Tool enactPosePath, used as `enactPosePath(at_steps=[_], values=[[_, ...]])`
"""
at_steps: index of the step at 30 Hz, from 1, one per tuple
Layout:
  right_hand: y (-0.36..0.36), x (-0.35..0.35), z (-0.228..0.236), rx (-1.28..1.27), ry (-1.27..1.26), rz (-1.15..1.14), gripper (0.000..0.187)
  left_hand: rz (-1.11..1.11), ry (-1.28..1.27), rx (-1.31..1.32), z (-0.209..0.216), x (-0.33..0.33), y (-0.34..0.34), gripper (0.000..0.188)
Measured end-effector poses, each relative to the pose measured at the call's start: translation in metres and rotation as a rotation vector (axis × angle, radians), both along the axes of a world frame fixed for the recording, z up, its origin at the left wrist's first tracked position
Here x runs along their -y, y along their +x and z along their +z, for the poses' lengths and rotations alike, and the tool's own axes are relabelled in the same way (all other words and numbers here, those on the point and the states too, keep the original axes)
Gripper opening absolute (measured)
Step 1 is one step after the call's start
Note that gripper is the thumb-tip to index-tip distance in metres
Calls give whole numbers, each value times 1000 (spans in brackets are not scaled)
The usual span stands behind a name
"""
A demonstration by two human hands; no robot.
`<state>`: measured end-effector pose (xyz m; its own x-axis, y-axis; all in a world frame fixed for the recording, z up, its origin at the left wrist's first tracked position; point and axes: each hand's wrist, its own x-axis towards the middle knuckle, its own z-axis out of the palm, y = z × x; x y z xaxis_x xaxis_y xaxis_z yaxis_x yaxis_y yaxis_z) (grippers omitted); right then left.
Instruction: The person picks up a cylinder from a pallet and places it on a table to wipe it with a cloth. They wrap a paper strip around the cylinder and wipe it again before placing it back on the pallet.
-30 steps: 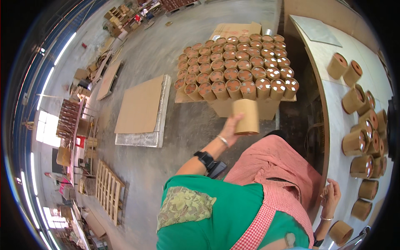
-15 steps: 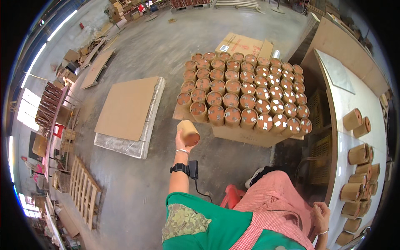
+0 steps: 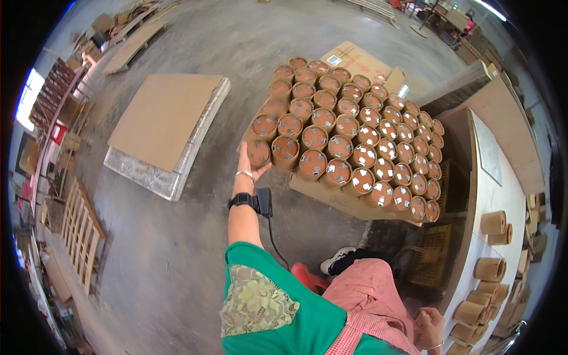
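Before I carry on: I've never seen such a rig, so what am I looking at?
No machine here, just a person's two bare hands. You are looking down through the left of two fisheye cameras on their head, so straight edges bend near the rim. The left hand grips a brown cylinder at the near left corner of rows of similar cylinders, which stand on cardboard. The right hand is curled near the pink apron; I can't tell whether it holds anything. More brown tubes sit on the white bench.
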<state>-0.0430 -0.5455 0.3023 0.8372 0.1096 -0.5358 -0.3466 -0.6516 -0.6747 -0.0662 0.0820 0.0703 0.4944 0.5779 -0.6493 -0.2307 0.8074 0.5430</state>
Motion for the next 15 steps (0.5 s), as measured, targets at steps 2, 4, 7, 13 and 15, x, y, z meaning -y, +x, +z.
enactPosePath(at_steps=[2, 4, 7, 13, 15], values=[[1, -12, 5, -45, 5, -21, 20, 19, 6, 9, -1, -7, 2, 78], [-1, -22, 10, -6, -157, 119, 25, 40, -11, 1, -7, -5, -5, 82], [1, -33, 13, -73, -187, 153, 29, 3, 43, 138, -24, 3, -18, 88], [4, -37, 8, -22, -248, 258, 27, -109, 429, -73, -51, 22, -22, 92], [6, -34, 3, 27, -263, 329, 27, -118, 562, -251, -52, 20, -13, 90]])
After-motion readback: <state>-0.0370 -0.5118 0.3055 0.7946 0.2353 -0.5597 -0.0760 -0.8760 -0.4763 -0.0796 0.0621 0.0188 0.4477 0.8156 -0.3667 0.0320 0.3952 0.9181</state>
